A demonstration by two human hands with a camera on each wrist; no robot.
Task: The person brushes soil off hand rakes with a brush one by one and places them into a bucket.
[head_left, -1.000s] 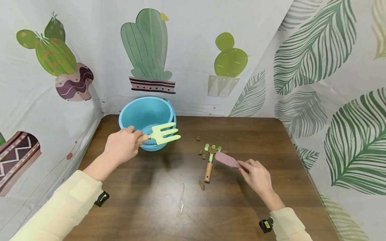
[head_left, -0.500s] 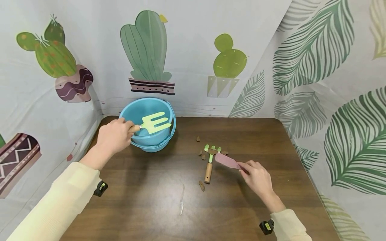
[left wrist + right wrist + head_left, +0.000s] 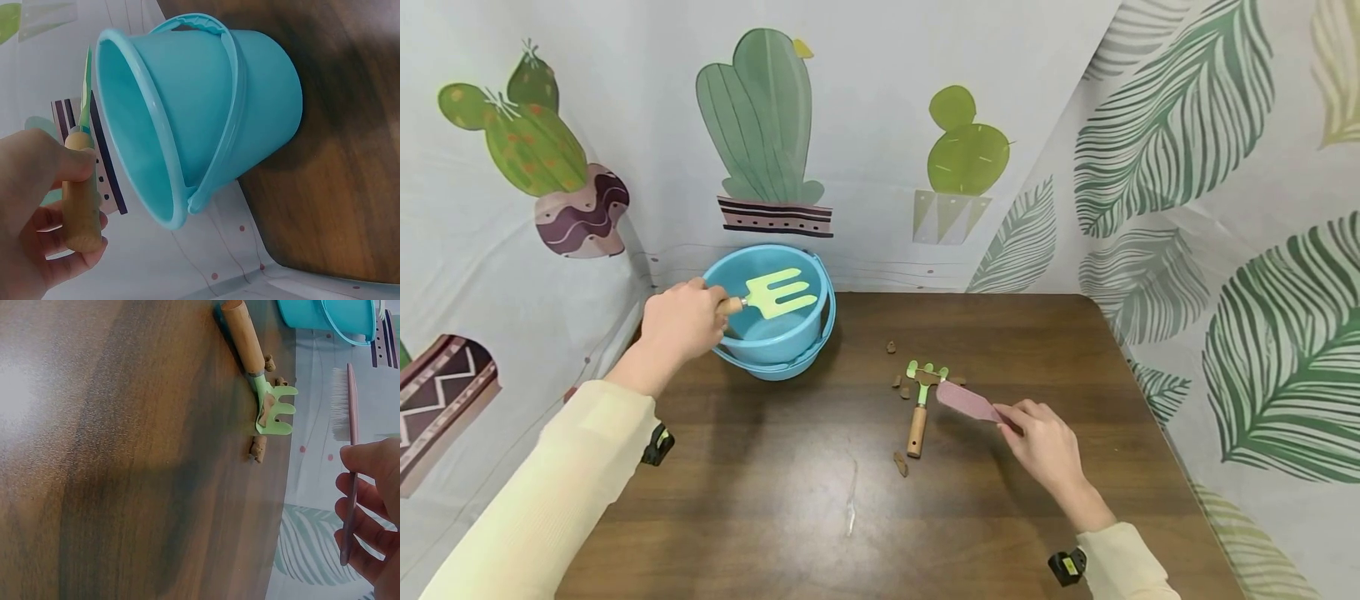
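My left hand [image 3: 683,321] grips the wooden handle of a light green hand fork [image 3: 772,296] with three flat tines. The fork is above the mouth of a blue bucket [image 3: 775,337], and in the left wrist view its blade is apart from the rim. My right hand [image 3: 1043,442] holds a pink brush [image 3: 967,401], thumb and fingers around its thin handle. White bristles [image 3: 340,403] show in the right wrist view. Just beyond the brush head lies a small green hand rake [image 3: 922,396] with a wooden handle and brown clay-like stuff between its prongs.
Several brown crumbs [image 3: 900,464] lie on the dark wooden table [image 3: 790,500] around the rake. Behind the table hangs a white cloth [image 3: 872,125] printed with cacti and leaves, close behind the bucket. A pale streak [image 3: 852,508] marks the table front.
My left hand has moved the fork up and to the left, from the bucket's near right side to over its mouth. My right hand with the brush has barely moved.
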